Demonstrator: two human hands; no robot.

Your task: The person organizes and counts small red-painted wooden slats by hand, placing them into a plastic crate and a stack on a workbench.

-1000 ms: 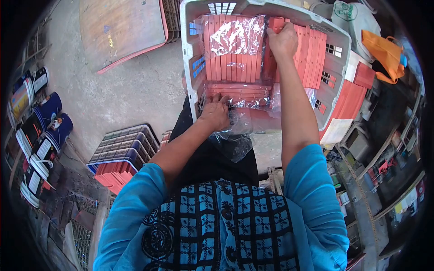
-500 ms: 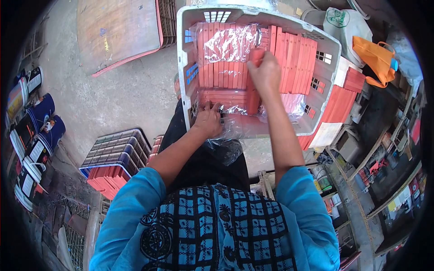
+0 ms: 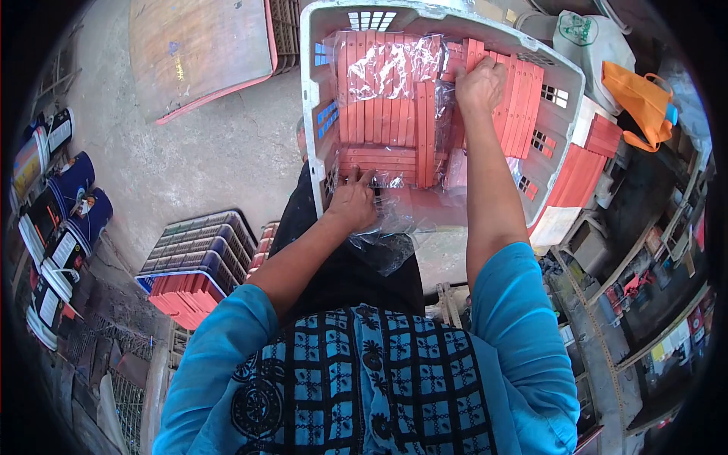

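A grey plastic crate (image 3: 307,83) stands before me, lined with clear plastic film (image 3: 390,68) and packed with rows of flat red slats (image 3: 379,121) that have small holes near their ends. Two slats (image 3: 425,133) lie lengthwise beside the left rows. My right hand (image 3: 481,85) is in the right half of the crate, its fingers curled over the far ends of the slats there; the fingertips are partly hidden. At the near left corner, my left hand (image 3: 354,203) rests with fingers apart on the film and the edge of the crosswise slats (image 3: 379,161).
Paint cans (image 3: 76,178) line the far left. A second crate (image 3: 201,250) with red pieces stands at lower left, a board-topped crate stack (image 3: 201,57) at upper left. Red slats (image 3: 570,178), an orange bag (image 3: 637,98) and a cluttered shelf (image 3: 644,303) are on the right.
My right hand has released the slat beside the left rows and moved right to the slats in the right half. My left hand stays at the near corner. The view has shifted slightly.
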